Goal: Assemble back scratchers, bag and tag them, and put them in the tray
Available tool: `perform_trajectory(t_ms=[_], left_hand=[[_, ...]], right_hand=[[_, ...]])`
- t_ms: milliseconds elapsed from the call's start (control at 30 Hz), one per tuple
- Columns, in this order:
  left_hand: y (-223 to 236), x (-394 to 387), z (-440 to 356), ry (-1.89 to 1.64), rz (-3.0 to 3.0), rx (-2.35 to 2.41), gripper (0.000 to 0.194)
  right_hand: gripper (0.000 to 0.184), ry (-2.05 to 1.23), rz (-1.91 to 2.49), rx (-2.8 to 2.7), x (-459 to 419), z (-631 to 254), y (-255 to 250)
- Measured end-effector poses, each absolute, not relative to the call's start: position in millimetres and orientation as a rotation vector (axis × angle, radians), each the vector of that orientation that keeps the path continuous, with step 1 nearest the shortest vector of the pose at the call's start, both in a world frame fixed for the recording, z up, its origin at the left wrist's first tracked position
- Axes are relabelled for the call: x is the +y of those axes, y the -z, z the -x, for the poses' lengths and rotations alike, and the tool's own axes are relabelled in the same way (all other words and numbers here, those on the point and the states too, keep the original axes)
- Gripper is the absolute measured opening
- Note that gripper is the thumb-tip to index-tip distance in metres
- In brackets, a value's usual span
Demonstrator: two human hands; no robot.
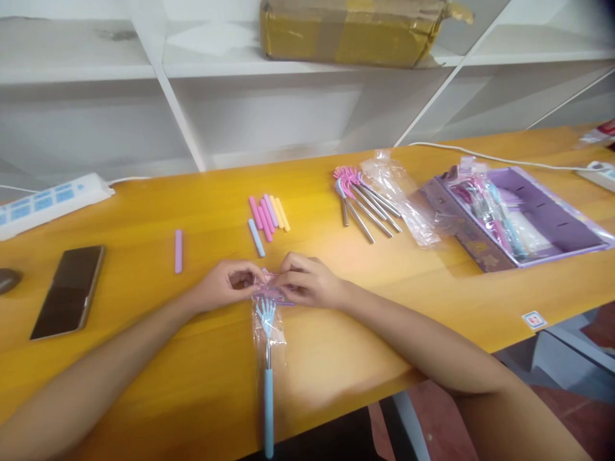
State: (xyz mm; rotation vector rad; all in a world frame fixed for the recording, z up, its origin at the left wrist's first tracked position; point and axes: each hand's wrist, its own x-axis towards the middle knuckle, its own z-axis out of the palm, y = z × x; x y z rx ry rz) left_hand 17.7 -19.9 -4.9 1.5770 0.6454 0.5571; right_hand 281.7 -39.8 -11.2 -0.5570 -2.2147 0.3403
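Observation:
A blue back scratcher (268, 358) in a clear plastic sleeve lies on the wooden table (144, 358), its handle pointing toward me. My left hand (225, 285) and my right hand (307, 282) both pinch the top end of the sleeve, by its purple header card. Beyond them lies a small heap of pink, purple, yellow and blue handle grips (268, 216). One purple grip (178, 251) rests alone to the left.
Several pink-headed metal scratchers (364, 202) and empty clear sleeves (401, 198) lie at the right. A purple box (552, 218) holds packaged items. A phone (70, 289) and a power strip (48, 202) are at the left. White shelves with a cardboard box (350, 29) stand behind.

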Motion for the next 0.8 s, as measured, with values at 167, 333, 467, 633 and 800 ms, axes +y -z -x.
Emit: perform_trajectory(t_ms=[167, 333, 467, 633, 800], left_hand=[[4.9, -19.0, -16.6, -0.568, -1.552, 0.629, 0.008], [1.4, -16.9, -14.2, -0.557, -1.568, 0.609, 0.007], [-2.4, -16.3, -14.9, -0.554, -1.578, 0.606, 0.014], [2.0, -18.6, -17.0, -0.551, -1.514, 0.695, 0.023], [5.1, -18.9, -16.9, -0.527, -1.449, 0.71, 0.024]], right_hand=[[0.015, -0.328, 0.547, -2.24, -40.3, -282.4, 13.1], [0.013, -0.324, 0.514, -2.263, -41.9, -283.0, 15.9], [0.016, -0.315, 0.515, -2.27, -42.2, -283.6, 18.1], [0.027, -0.219, 0.512, -2.322, -42.3, -285.5, 19.1], [0.024, -0.189, 0.526, -2.338, -43.5, -285.7, 17.4]])
